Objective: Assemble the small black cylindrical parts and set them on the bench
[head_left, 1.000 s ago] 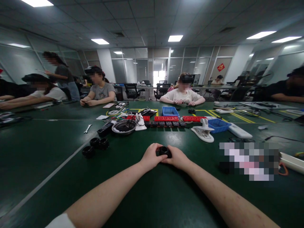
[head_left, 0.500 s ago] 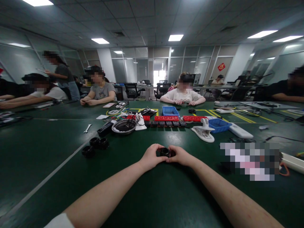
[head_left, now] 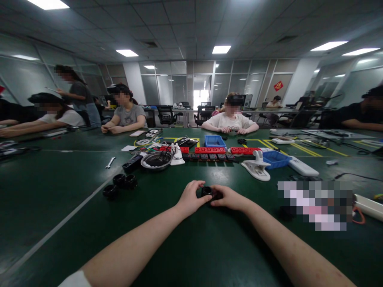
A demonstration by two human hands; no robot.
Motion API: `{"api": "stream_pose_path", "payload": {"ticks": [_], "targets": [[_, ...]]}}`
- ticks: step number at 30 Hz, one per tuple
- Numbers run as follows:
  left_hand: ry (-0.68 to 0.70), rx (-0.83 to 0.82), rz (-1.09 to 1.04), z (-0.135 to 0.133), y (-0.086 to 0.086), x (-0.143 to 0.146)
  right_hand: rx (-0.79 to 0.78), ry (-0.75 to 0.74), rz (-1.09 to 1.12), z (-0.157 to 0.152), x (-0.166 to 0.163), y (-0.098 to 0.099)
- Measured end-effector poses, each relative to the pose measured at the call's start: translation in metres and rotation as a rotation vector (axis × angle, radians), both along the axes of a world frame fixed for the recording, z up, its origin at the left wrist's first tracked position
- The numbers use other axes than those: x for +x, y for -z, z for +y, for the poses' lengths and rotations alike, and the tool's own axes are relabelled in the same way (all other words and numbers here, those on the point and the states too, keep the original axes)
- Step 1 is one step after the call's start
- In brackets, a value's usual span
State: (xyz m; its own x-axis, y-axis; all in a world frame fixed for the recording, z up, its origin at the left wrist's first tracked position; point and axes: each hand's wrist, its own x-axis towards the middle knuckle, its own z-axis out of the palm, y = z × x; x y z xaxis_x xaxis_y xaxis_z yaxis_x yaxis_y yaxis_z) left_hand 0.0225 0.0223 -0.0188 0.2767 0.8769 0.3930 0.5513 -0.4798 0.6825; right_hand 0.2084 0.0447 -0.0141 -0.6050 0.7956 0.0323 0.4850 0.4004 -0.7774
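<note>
A small black ring-shaped part point(head_left: 206, 191) with a round opening on top is held low over the green table point(head_left: 191, 247). My left hand point(head_left: 191, 199) is closed around its left side, thumb in front and fingers behind. My right hand point(head_left: 226, 198) is curled close against its right side, thumb and forefinger a little apart. Between those right fingers it is dark, and what they hold cannot be made out. Several similar black ring-shaped parts point(head_left: 119, 180) stand together at the left.
Beyond the hands are a round metal dish point(head_left: 143, 164), a white clip stand point(head_left: 257, 169), red socket strips point(head_left: 209, 150) and blue trays point(head_left: 277, 158). A wrench point(head_left: 110, 162) lies at left. A blurred-out patch point(head_left: 317, 207) covers something at right. Other people point(head_left: 230, 121) sit around the table.
My right hand has shifted slightly right, and its thumb and fingertips have drawn back a little from the black part. My left hand keeps its hold.
</note>
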Motion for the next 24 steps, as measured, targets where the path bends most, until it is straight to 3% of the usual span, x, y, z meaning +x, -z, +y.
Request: {"api": "stream_pose_path", "payload": {"ticks": [6, 13, 17, 24], "targets": [[0.140, -0.038, 0.047, 0.005, -0.008, -0.007, -0.139, -0.051, 0.093, 0.002, 0.000, -0.002], [0.186, -0.129, 0.006, 0.010, -0.008, -0.007, -0.139, 0.055, 0.065, 0.006, -0.004, 0.006], [0.101, -0.097, 0.028, 0.007, -0.007, -0.004, -0.047, 0.208, -0.005, 0.003, -0.011, 0.007], [-0.042, -0.054, 0.074, 0.009, -0.006, -0.001, 0.267, 0.421, -0.267, -0.007, -0.030, 0.012]]}}
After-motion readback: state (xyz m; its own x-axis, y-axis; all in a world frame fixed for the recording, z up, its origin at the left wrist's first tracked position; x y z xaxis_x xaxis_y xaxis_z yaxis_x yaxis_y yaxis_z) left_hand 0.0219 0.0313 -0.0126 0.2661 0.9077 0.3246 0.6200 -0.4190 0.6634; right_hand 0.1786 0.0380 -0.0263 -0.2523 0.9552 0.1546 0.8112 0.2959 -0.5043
